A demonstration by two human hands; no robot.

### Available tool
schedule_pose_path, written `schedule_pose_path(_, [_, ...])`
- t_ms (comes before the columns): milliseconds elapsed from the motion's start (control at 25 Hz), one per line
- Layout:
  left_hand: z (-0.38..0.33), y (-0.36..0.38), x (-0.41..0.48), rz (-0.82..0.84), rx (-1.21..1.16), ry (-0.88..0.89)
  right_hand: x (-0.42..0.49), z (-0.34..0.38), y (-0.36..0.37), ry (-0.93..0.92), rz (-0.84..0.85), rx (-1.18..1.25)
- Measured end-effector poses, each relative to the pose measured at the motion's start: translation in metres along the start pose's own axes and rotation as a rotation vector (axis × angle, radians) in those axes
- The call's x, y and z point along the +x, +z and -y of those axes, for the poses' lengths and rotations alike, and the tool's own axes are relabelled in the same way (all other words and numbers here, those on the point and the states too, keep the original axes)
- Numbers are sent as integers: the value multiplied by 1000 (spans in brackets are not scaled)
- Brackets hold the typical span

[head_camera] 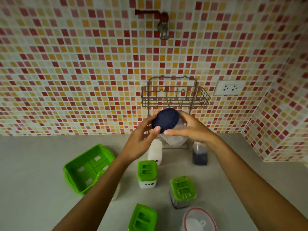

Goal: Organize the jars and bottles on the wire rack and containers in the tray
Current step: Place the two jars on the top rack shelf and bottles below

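- Clear jar with dark blue lid, held in air near counter's back edge, lid tipped toward camera.
- Left hand fingers curled on lid; right hand wraps body.
- Wire rack directly above and behind, empty upper shelf close; right hand nearer.

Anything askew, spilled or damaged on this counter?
One thing: the green tray lies tipped toward the wall rather than flat. The green lid of one container looks wrapped in clear film. No spills or breakage show. Both hands hold the blue-lidded jar below the empty wire rack.
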State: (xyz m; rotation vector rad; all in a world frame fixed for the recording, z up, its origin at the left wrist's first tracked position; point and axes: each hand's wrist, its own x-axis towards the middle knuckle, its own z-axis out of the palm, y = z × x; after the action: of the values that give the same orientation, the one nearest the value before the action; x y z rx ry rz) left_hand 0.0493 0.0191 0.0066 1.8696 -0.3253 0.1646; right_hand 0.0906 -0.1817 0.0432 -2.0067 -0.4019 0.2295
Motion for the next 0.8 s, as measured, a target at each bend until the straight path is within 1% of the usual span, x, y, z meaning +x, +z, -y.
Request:
schedule_pose_path(120, [-28,-16,32,22,-50,64,14,29,-13,-83,-18,240])
schedule_pose_path(240, [-44,-35,63,43,-147,102,35,44,-15,-60,-156,402])
schedule_pose_path(320, [-53,-43,82,73,-253,109,52,50,-14,-74,-179,502])
schedule_pose_path(400, [-61,-50,102,99,-322,77,67,59,-13,-118,-161,603])
schedule_pose_path(480, [-66,-56,122,141,-356,20,82,64,-12,-107,-145,623])
schedule_pose_path(560, [-66,-55,137,120,-295,1,94,63,-11,-69,-145,513])
schedule_pose_path(600, [-64,-53,143,62,-234,7,98,58,-10,-58,-158,396])
schedule_pose_path(720, [-55,-47,157,-173,-82,15,101,31,-15,-48,-208,-184])
schedule_pose_path(800, [-47,-46,165,-220,29,3,98,9,-20,-63,-220,-483])
